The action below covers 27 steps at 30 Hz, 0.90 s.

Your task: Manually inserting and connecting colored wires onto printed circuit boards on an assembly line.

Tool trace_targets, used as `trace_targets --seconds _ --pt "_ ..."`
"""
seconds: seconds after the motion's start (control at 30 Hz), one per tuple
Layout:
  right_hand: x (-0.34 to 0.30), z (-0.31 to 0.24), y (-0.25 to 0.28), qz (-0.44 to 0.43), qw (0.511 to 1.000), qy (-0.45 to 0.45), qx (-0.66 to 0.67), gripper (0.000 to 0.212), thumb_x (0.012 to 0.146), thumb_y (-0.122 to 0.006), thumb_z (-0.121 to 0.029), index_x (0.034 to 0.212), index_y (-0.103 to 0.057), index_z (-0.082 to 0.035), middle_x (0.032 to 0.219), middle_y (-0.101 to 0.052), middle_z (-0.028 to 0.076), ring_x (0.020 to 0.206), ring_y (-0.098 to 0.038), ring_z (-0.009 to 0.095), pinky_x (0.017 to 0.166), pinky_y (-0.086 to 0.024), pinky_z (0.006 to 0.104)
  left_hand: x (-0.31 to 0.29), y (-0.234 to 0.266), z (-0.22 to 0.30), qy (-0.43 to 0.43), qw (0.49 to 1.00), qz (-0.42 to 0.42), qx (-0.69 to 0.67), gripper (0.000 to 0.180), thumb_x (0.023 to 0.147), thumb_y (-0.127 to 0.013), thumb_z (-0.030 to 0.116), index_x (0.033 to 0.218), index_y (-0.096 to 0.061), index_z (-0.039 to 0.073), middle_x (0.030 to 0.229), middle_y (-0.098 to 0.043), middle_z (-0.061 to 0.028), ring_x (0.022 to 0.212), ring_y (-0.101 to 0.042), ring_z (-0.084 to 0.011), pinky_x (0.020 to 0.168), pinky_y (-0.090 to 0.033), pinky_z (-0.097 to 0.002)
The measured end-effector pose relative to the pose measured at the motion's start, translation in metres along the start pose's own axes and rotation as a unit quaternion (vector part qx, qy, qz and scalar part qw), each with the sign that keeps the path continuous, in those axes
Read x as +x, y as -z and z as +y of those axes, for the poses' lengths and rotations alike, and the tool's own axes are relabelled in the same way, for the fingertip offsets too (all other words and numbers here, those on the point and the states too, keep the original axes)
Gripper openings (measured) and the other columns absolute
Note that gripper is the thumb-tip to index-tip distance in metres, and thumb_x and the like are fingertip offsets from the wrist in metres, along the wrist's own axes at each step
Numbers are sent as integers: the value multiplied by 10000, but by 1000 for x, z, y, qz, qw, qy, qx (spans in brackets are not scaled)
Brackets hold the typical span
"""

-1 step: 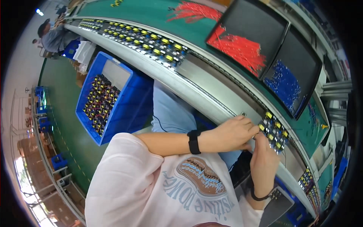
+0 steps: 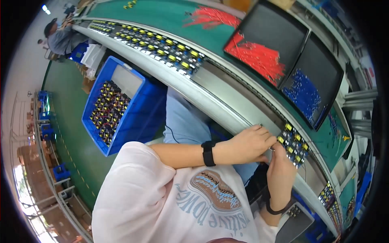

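Note:
My left hand, with a black band on its wrist, is closed in a pinch at the near edge of the workbench rail. My right hand, also banded at the wrist, meets it fingertip to fingertip, closed too. What lies between the fingers is too small and covered to make out. Right beside the fingertips a panel of small circuit boards with yellow components rests on the metal rail. Part of the panel is hidden behind my right hand.
A long row of similar boards lies along the rail. Black trays hold red wires and blue wires; more red wires lie on the green mat. A blue bin of boards stands at left. A person sits far left.
The whole view has shifted slightly. My hands stay together beside the panel, with only a slight movement of the right hand.

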State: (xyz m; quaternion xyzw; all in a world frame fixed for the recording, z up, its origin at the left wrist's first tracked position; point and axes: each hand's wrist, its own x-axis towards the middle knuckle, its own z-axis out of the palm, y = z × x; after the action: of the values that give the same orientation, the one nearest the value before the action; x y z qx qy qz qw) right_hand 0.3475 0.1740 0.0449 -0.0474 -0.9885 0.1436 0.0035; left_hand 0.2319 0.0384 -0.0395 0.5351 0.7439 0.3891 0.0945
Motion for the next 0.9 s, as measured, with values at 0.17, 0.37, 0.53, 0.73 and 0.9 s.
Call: trace_targets --seconds 0.17,0.37,0.53,0.73,0.9 --pt "-7 7 -41 50 997 -64 7 133 1020 -587 -109 1143 -636 -97 868 -709 187 744 -684 410 636 -515 468 -32 51 -16 6 991 99 89 566 760 -867 282 1204 -606 47 1229 -640 -155 1171 -602 -350 1007 -472 -464" --pt "-21 23 -48 112 991 -71 -8 103 1012 -612 -119 1100 -611 -65 891 -725 183 747 -695 388 638 -529 462 -85 147 -84 108 908 293 279 585 812 -851 312 1272 -627 28 1353 -610 -209 1264 -562 -410 1075 -448 -487" --pt "-47 46 -52 165 972 -159 51 160 1024 -581 -177 1126 -661 -82 970 -727 205 884 -688 452 732 -541 504 -96 187 -157 177 904 274 275 601 889 -781 316 1352 -593 -18 1399 -591 -255 1295 -548 -431 1103 -427 -497" --pt "-25 51 -69 195 963 -179 48 122 988 -604 -198 1042 -627 -91 885 -716 180 832 -698 417 692 -556 494 -154 217 -216 244 886 230 319 556 1021 -661 335 1426 -562 -32 1426 -600 -244 1299 -578 -400 1101 -447 -442" --pt "-50 68 -72 218 946 -239 -1 116 981 -613 -208 1022 -624 -100 889 -721 141 833 -709 371 694 -557 478 -132 200 -223 185 893 215 350 521 1057 -606 329 1435 -561 -27 1441 -594 -235 1359 -533 -391 1152 -394 -453"
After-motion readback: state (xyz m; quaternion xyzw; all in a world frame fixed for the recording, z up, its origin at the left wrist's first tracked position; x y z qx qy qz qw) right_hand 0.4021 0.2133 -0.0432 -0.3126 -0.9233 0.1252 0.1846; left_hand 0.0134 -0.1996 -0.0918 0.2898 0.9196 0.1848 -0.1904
